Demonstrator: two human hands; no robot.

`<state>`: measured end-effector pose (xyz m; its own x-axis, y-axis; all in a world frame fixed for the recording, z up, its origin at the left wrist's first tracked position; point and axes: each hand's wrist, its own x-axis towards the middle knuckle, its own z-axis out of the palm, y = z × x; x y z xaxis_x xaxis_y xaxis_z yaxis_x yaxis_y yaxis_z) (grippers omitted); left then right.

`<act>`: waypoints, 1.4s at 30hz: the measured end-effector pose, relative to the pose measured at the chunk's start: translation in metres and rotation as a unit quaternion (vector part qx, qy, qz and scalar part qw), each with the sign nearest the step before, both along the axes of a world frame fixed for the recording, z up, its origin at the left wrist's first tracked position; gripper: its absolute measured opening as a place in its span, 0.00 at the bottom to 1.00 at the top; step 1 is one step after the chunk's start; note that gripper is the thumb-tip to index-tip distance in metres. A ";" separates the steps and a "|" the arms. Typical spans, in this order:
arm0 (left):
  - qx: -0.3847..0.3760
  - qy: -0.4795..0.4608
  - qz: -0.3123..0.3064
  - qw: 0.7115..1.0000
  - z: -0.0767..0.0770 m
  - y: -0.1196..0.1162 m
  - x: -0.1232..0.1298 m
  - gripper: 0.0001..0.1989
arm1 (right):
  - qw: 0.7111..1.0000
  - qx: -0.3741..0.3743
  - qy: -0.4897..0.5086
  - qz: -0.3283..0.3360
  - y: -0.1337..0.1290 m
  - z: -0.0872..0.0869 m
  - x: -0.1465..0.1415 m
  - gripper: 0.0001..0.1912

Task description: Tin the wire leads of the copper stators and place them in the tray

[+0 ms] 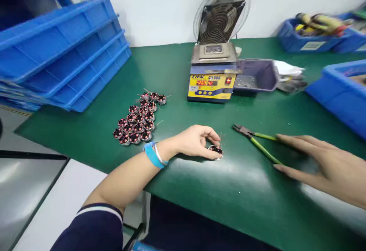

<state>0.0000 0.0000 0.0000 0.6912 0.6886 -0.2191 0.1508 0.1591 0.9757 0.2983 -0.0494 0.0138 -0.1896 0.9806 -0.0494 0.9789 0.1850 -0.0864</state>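
Observation:
My left hand (197, 142) rests low over the table, its thumb and fingers closed around a small round motor stator (216, 150) with thin wire ends sticking up. To the right, cutting pliers (253, 135) with green handles lie along the tabletop, jaws pointing away to the left and handles spread. My right hand (320, 163) has the handle ends between its thumb and fingers; the fingertips touch the outer sides of the handles. Left of my left hand stand several more wound stators (138, 118) in close rows, with copper windings and loose wire ends.
A yellow-fronted solder pot (211, 85) with a lit display stands at the back, a fan (219, 22) behind it. Beside it sits a dark purple tray (257, 76). Stacked blue crates (65, 49) fill the left; blue bins (311, 37) with tools line the right.

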 end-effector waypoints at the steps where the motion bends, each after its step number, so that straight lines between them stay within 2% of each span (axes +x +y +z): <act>1: -0.014 -0.021 0.029 0.999 -0.001 0.002 0.002 0.18 | 0.999 0.000 -0.036 0.007 -0.003 0.001 -0.005 0.39; 5: -0.058 -0.069 0.121 0.989 -0.003 0.006 0.010 0.06 | 0.993 0.023 -0.112 0.017 -0.008 0.000 -0.027 0.23; 8: -0.076 -0.069 0.153 0.983 -0.001 0.004 0.016 0.03 | 0.996 0.051 -0.078 -0.001 0.000 -0.006 -0.042 0.18; 11: -0.089 -0.075 0.160 0.980 0.000 0.000 0.019 0.04 | 0.999 0.042 0.011 -0.010 0.010 -0.012 -0.046 0.18; 15: -0.110 -0.077 0.171 0.976 0.002 -0.003 0.021 0.03 | 0.991 0.000 0.127 0.034 0.013 -0.013 -0.037 0.16; 18: -0.119 -0.076 0.193 0.971 0.003 -0.003 0.023 0.03 | 0.982 -0.038 0.171 0.071 0.009 -0.010 -0.030 0.17; 22: -0.126 -0.071 0.207 0.968 0.004 -0.004 0.025 0.04 | 0.977 -0.069 0.176 0.101 0.003 -0.005 -0.025 0.20; 27: -0.136 -0.065 0.212 0.966 0.005 -0.004 0.025 0.05 | 0.970 -0.051 0.184 0.150 -0.001 -0.001 -0.020 0.20; 32: -0.142 -0.069 0.208 0.965 0.006 -0.004 0.024 0.07 | 0.967 -0.013 0.150 0.206 -0.006 0.001 -0.018 0.25; 37: -0.147 -0.069 0.209 0.964 0.009 -0.004 0.025 0.08 | 0.972 -0.032 0.120 0.199 -0.010 -0.001 -0.020 0.26; 42: -0.159 -0.074 0.202 0.964 0.008 -0.003 0.025 0.08 | 0.975 -0.036 0.136 0.174 -0.010 0.001 -0.025 0.25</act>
